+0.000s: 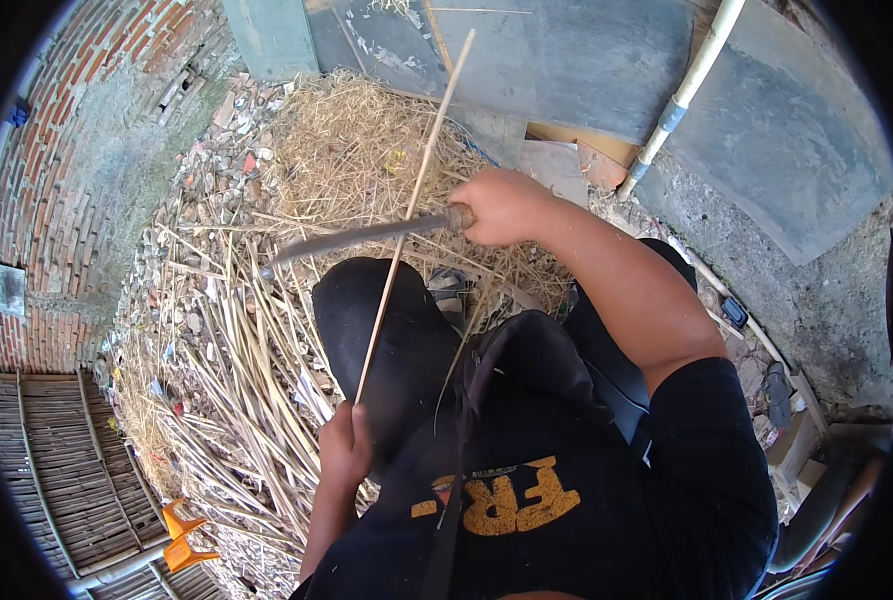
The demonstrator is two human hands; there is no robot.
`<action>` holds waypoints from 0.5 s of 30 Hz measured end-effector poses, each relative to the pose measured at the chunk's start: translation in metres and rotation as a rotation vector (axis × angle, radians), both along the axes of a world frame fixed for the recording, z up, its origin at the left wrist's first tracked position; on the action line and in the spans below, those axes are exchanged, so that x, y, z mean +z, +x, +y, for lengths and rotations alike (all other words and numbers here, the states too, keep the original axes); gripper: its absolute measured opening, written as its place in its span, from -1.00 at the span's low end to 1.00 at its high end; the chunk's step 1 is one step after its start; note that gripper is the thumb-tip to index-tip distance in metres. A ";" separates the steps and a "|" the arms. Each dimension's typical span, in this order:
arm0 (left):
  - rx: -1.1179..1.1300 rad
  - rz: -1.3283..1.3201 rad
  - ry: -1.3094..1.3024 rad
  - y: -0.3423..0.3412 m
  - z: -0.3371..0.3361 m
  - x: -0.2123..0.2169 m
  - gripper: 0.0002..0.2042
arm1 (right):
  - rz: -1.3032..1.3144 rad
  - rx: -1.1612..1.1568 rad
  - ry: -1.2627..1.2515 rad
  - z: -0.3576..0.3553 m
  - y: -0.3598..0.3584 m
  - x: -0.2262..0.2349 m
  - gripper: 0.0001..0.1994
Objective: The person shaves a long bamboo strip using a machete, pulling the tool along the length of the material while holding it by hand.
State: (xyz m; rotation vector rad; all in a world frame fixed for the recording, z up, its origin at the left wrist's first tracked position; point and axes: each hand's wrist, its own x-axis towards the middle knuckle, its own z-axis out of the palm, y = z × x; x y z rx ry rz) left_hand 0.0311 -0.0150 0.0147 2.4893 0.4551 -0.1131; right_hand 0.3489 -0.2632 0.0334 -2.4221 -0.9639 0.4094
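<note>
My left hand (345, 445) is closed round the lower end of a long, thin bamboo strip (424, 165), which slants up and away past my bent knee. In my right hand (497, 207) is the handle of a long-bladed machete (357, 236), its fingers wrapped round the grip. The blade points left and crosses the strip a little above my knee; whether it touches the strip I cannot tell. Many split bamboo strips (257, 345) lie in a loose pile on the ground to the left of my leg.
Pale shavings (352, 140) are heaped ahead, beside stony rubble (207, 170). A brick wall (57, 220) stands at left, above a bamboo slat panel (37, 460). Grey sheets (567, 60) and a leaning pole (682, 100) line the far side. An orange plastic object (182, 540) sits lower left.
</note>
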 end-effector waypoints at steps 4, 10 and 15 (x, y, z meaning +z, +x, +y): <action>0.024 0.001 0.127 -0.001 -0.001 -0.004 -0.67 | -0.052 0.073 -0.072 0.000 -0.003 0.000 -0.86; 0.042 -0.058 0.263 0.002 -0.005 -0.017 -0.71 | 0.053 -0.005 0.028 -0.008 0.010 -0.011 -0.86; 0.043 -0.042 0.261 -0.004 -0.002 -0.022 -0.72 | -0.146 0.113 -0.042 -0.006 0.000 -0.001 -0.83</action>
